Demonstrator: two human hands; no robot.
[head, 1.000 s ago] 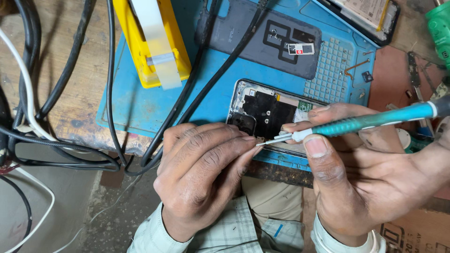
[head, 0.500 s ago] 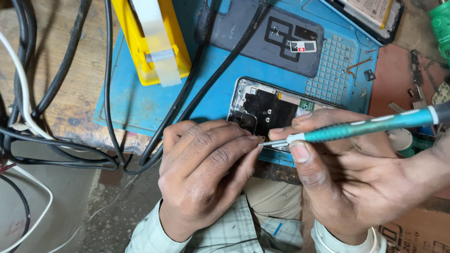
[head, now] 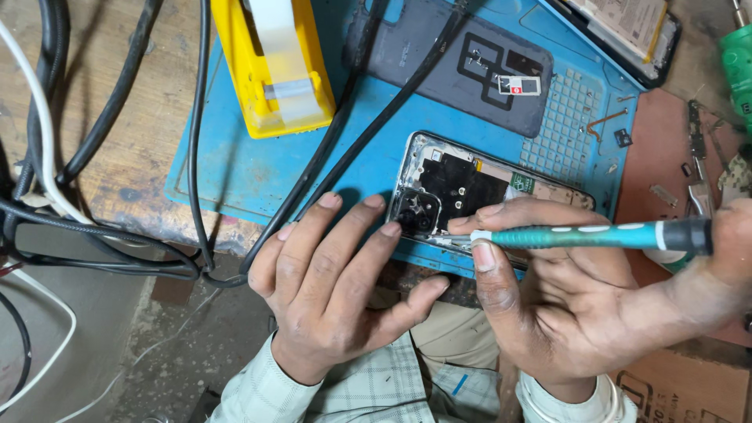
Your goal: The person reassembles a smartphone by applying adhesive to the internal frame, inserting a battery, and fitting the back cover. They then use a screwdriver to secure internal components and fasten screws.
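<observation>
Now the left hand [head: 337, 290] has opened up: a moment ago its fingers were bunched over the corner of the opened phone [head: 470, 192], and here they fan out flat, fingertips [head: 389, 229] resting right at the camera cluster. The teal screwdriver [head: 580, 235] has swung closer to level, its tip down at the phone's lower edge beside those fingertips. The phone itself sits where it was, back off, lying on the blue work mat [head: 235, 172] near the bench's front edge.

Around it: the grey back cover [head: 439, 63] lies further up the mat, a yellow tape dispenser [head: 270, 63] stands to its left, and a second device [head: 619, 31] lies at the mat's top corner. Thick black cables [head: 337, 149] run diagonally across the mat, one passing just beside the phone's corner and under the left fingers.

The right hand [head: 564, 305] comes in from below, thumb and forefinger pinching the screwdriver's shaft, the handle running off across the palm side to the right.
</observation>
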